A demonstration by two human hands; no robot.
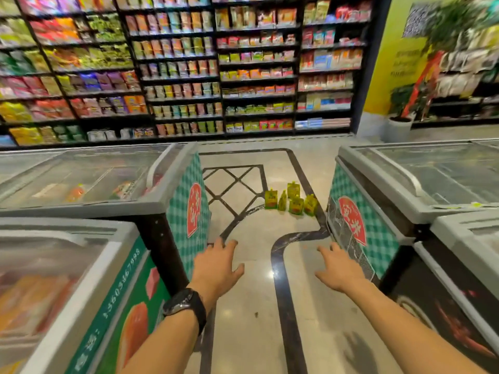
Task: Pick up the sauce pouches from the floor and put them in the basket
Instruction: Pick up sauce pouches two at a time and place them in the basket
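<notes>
Several yellow-green sauce pouches (292,200) stand upright in a cluster on the pale floor, ahead of me and near the right freezer's corner. My left hand (219,265), with a black watch on its wrist, is stretched forward with fingers spread and holds nothing. My right hand (340,268) reaches forward the same way, fingers relaxed and empty. Both hands hover well short of the pouches. No basket is in view.
Chest freezers with glass lids flank the aisle: two on the left (113,201) and two on the right (421,211). Tall shelves of packaged goods (189,71) fill the back wall. A potted plant (399,125) stands at the far right.
</notes>
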